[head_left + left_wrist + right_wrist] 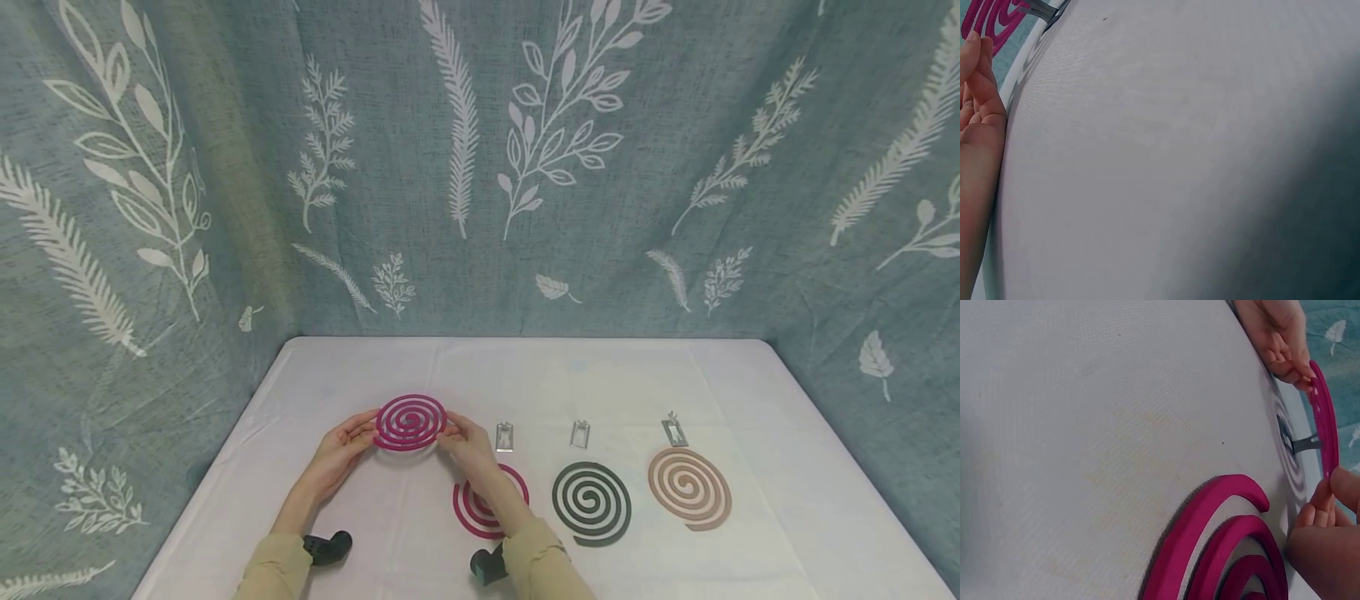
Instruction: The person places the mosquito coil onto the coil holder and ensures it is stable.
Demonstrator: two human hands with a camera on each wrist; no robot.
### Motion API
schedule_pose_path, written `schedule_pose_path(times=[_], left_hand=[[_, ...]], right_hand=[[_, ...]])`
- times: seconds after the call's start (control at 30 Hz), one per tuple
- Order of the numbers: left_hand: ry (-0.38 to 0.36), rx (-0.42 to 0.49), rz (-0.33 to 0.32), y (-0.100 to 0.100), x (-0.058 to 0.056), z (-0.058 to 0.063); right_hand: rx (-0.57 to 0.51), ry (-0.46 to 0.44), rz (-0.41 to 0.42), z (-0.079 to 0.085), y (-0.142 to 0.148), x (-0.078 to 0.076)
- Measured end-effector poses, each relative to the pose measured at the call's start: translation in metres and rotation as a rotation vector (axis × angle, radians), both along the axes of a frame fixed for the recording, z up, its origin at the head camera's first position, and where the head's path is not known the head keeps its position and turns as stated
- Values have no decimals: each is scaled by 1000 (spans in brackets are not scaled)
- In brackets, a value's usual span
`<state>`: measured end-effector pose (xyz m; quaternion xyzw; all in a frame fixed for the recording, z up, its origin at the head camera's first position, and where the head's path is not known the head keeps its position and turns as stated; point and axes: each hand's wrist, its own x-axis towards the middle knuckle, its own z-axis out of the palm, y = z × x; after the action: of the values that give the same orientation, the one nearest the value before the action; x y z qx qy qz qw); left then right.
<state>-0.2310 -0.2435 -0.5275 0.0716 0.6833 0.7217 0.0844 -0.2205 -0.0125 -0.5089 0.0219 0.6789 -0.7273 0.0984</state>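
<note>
A: Finger state?

B: From my feed, left hand (336, 457) and right hand (474, 450) each pinch opposite edges of the raised pink coil (412, 421). Metal stand (1305, 445) sits below, between both sets of fingers. Can't tell if it's seated.

A: Risks?

B: Uneven release could tip it. Squeezing inward might snap it, if brittle. Second pink coil (1217, 547) lies behind the right fingers; a low pull-back could shove it.

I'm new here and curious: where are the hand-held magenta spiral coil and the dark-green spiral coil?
Hand-held magenta spiral coil (412, 420): head view, innermost turn.
Dark-green spiral coil (591, 502): head view, innermost turn.
</note>
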Motion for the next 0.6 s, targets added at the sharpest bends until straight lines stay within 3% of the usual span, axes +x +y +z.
schedule_pose_path(times=[0.6], left_hand=[[-22, -26, -66, -5, -4, 5]], right_hand=[[37, -33, -1, 1, 2, 0]])
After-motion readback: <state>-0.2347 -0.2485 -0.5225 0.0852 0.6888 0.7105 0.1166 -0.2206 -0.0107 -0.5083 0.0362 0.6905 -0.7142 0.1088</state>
